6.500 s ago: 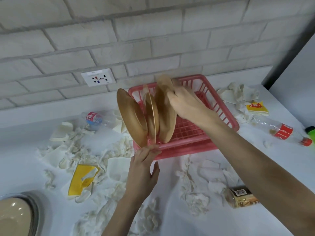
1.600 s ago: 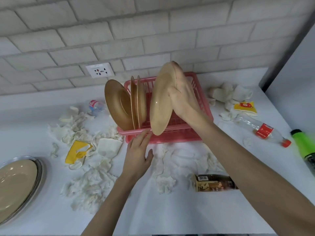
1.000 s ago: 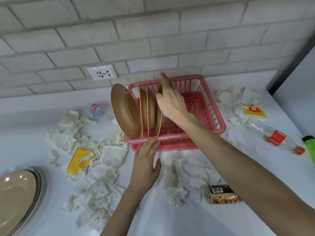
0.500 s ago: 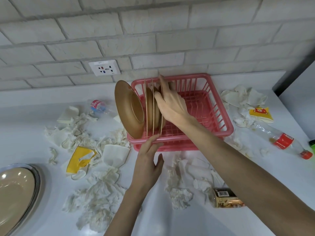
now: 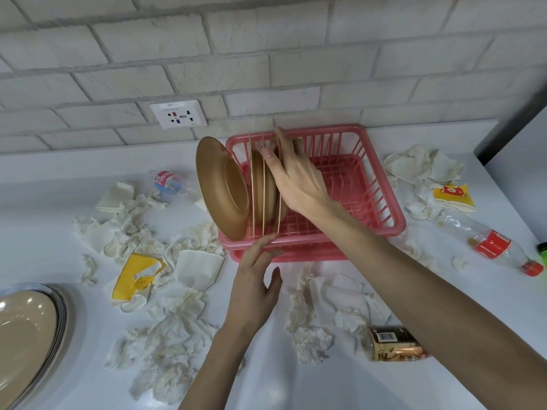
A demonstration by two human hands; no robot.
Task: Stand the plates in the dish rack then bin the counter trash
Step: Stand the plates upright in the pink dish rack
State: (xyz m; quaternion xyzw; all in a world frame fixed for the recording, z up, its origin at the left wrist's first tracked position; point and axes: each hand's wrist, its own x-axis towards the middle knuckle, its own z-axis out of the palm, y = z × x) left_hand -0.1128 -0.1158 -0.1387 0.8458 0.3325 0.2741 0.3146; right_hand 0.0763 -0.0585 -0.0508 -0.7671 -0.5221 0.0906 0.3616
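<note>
Brown plates (image 5: 262, 187) stand on edge at the left end of the pink dish rack (image 5: 381, 202), and the right hand (image 5: 296, 179) pinches the rightmost plate (image 5: 280, 216), thumb one side, fingers (image 5: 282, 143) over its top rim. The left hand (image 5: 254, 288) lies flat, straight fingers touching the rack's near rim. Crumpled tissues (image 5: 168, 344) litter the table (image 5: 325, 389).
</note>
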